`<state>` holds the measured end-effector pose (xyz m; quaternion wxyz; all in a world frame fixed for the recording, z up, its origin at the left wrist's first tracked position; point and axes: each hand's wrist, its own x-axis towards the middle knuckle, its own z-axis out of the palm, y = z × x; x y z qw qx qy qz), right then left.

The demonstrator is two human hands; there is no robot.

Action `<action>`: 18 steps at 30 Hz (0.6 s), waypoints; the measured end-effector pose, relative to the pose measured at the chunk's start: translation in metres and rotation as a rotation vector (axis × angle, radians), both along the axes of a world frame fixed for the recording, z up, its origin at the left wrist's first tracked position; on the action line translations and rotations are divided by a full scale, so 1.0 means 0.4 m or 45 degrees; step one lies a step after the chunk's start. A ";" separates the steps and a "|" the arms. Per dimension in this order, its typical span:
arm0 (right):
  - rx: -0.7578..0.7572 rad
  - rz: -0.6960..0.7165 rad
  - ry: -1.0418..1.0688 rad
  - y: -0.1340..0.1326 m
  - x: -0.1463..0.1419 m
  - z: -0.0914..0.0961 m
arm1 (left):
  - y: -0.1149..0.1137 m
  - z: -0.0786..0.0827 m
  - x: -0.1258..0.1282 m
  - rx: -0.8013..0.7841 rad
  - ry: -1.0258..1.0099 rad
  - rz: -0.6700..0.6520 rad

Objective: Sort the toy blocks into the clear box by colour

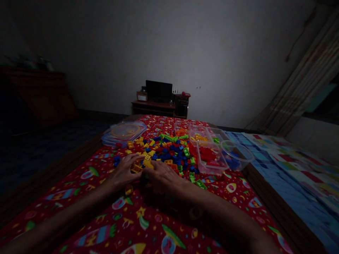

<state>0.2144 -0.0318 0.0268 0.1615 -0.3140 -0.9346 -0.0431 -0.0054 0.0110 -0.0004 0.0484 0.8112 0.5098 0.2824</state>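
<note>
A heap of small plastic building bricks (169, 151) in blue, red, yellow, green and orange lies on a red patterned cloth (148, 225). My left hand (124, 173) rests at the heap's near edge, fingers curled round yellow and orange bricks (136, 168). My right hand (161, 176) lies beside it, palm down, fingers bent, fingertips touching a yellow brick (147, 163). The dim light hides what sits under the right palm.
Clear plastic boxes stand to the right: one with red bricks (210, 157), a round tub with blue bricks (235, 155), others behind with yellow and orange pieces (197, 134). Stacked clear lids (123, 132) lie at the left. A patterned mat (291, 165) lies right.
</note>
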 end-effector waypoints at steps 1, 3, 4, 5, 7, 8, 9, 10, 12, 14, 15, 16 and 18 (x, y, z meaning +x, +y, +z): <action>-0.006 -0.026 0.029 0.013 0.008 0.004 | 0.010 0.007 0.014 0.006 -0.041 0.002; 0.004 -0.079 0.097 0.039 0.021 0.015 | 0.037 0.015 0.044 0.017 -0.109 -0.004; 0.021 -0.100 0.134 0.050 0.027 0.021 | 0.053 0.018 0.061 0.022 -0.137 -0.012; 0.042 -0.119 0.168 0.061 0.033 0.029 | 0.069 0.022 0.081 0.028 -0.160 -0.019; 0.082 -0.162 0.230 0.077 0.050 0.045 | 0.096 0.034 0.127 0.035 -0.180 -0.046; 0.095 -0.196 0.259 0.083 0.061 0.054 | 0.104 0.043 0.151 0.038 -0.178 -0.074; 0.100 -0.238 0.282 0.088 0.075 0.063 | 0.109 0.054 0.176 0.039 -0.176 -0.118; 0.100 -0.277 0.300 0.093 0.090 0.071 | 0.110 0.067 0.198 0.037 -0.172 -0.180; 0.089 -0.354 0.317 0.105 0.123 0.082 | 0.105 0.096 0.227 0.060 -0.168 -0.301; 0.075 -0.431 0.302 0.119 0.153 0.088 | 0.100 0.125 0.225 0.114 -0.145 -0.380; 0.071 -0.471 0.281 0.126 0.164 0.088 | 0.100 0.137 0.208 0.154 -0.129 -0.382; 0.071 -0.511 0.257 0.133 0.173 0.088 | 0.103 0.144 0.180 0.200 -0.117 -0.340; 0.077 -0.560 0.209 0.146 0.184 0.086 | 0.116 0.144 0.100 0.277 -0.103 -0.186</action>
